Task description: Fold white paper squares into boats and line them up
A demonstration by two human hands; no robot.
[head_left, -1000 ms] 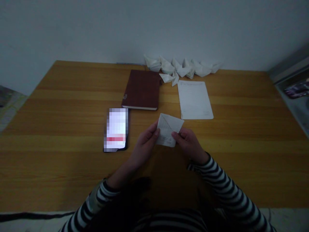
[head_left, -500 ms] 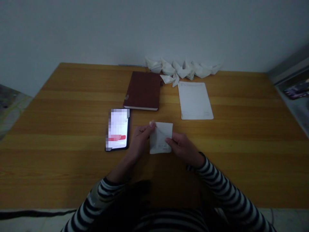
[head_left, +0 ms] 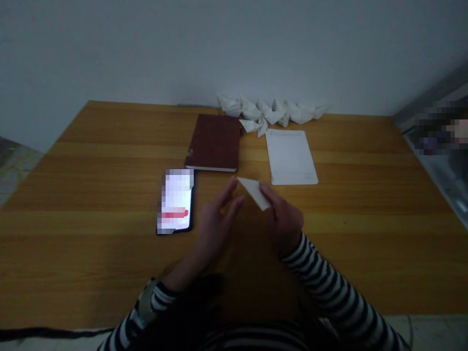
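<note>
Only the right hand (head_left: 283, 219) was clamped, pinching a folded white paper triangle (head_left: 254, 192) in the air over the middle of a wooden table (head_left: 91, 195). The left hand (head_left: 215, 224) stood open and apart, its fingers just beside the triangle's far point. Ahead lay a dark red notebook (head_left: 214, 141), a white sheet of paper (head_left: 290, 156) and a smartphone (head_left: 177, 200) with a lit, pixelated screen. Small folded paper boats (head_left: 272, 112) lined the far edge. That one-handed pinch looked like the weak point: a slackened thumb could let the triangle drop, and a clumsy reach could bend its creases.
</note>
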